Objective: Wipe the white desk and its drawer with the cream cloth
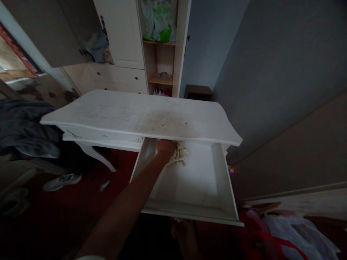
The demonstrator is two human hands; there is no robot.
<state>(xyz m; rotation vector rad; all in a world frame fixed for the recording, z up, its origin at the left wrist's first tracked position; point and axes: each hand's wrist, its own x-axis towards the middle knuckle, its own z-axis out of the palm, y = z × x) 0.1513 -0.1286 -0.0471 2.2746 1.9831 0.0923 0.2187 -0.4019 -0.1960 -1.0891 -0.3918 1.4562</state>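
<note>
While the drawer (200, 187) lies smooth, the left grip (165, 148) bunches crumpled cloth (180, 156).

BODY, my view | left arm (130, 202): bare from the sleeve up to the wrist | sleeve (90, 257): I see only a thin whitish edge at the near bottom margin | left hand (165, 148): bare, far end of the arm | right hand (184, 231): near, bare, in deep shadow, finer detail lost to me
</note>
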